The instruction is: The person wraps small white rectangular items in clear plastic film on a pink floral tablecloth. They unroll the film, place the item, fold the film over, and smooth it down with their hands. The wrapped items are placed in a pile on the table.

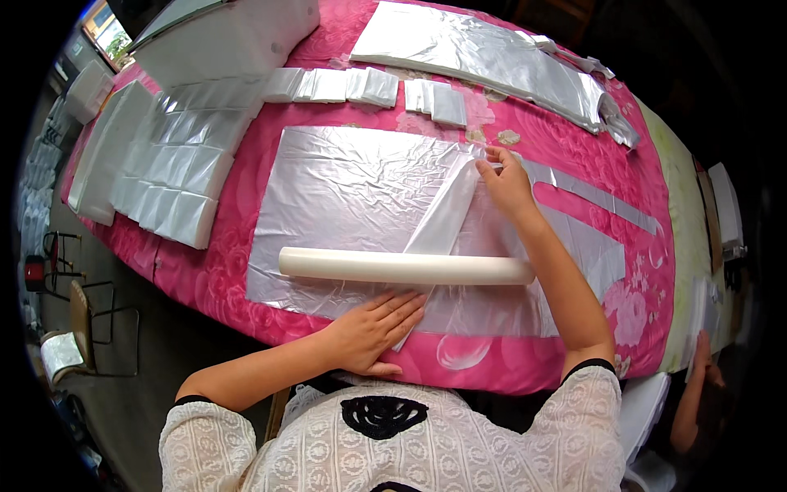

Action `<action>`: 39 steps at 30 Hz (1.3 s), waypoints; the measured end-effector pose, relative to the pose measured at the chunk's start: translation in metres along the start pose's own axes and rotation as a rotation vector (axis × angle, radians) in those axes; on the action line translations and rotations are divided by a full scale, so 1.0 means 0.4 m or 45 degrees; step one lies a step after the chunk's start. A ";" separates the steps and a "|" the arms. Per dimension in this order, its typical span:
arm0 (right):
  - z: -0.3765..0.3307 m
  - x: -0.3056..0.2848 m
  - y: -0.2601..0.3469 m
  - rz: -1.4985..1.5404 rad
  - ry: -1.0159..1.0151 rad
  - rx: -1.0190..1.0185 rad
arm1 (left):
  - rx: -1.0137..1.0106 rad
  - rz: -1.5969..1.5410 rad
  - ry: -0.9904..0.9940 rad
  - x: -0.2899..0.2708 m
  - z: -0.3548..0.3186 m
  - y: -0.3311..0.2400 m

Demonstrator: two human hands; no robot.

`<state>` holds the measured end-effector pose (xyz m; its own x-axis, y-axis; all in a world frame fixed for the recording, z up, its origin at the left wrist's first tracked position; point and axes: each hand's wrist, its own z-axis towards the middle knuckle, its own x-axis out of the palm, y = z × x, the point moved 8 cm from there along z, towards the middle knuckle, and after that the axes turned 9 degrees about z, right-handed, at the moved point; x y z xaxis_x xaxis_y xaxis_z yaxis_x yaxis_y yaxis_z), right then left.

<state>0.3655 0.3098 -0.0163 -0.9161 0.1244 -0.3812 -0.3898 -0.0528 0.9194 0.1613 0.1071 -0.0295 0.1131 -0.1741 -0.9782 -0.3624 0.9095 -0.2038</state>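
Note:
A large translucent white plastic bag (344, 176) lies spread on the table, its cut-out handle end toward the right. Across it rests a long white tube (402, 267). A strip of the bag is folded over, slanting from the far edge down to the tube. My right hand (507, 182) pinches the top of that folded strip at the far edge, thumb and fingers closed on the plastic. Near the close edge my left hand (373, 332) lies flat, palm down, fingers stretched over the bag's border and the pink cloth.
Folded bags (180, 156) stand in rows at the left, with more small folded packs (434, 100) behind. A thick stack of flat bags (484, 61) lies at the far right. A white box (229, 41) stands at the back left. Another person's hand (703, 357) shows at the right.

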 end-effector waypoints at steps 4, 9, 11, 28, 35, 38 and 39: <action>-0.220 0.085 0.176 -0.295 0.401 -0.479 | -0.111 0.014 -0.008 0.016 0.003 -0.039; -0.395 0.140 0.180 -0.586 0.538 -0.730 | -0.218 0.036 0.029 0.028 0.007 -0.080; -0.375 0.099 0.172 -0.626 0.435 -0.780 | -0.233 0.032 0.022 0.031 0.005 -0.084; -0.398 0.048 0.165 -0.543 0.590 -0.652 | -0.157 -0.027 -0.024 0.032 -0.009 -0.086; -0.215 0.079 0.140 -0.555 0.389 -0.765 | -0.117 -0.114 0.015 0.022 -0.010 -0.091; -0.094 0.079 0.114 -0.555 0.356 -0.673 | 0.027 -0.245 -0.043 0.024 -0.026 -0.084; -0.072 0.079 0.114 -0.509 0.377 -0.617 | 0.078 -0.232 -0.104 0.021 -0.035 -0.084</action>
<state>0.3162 0.2829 0.0111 -0.6534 -0.0455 -0.7556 -0.6379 -0.5044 0.5820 0.1614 0.0699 -0.0315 0.2470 -0.3093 -0.9183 -0.2726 0.8872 -0.3722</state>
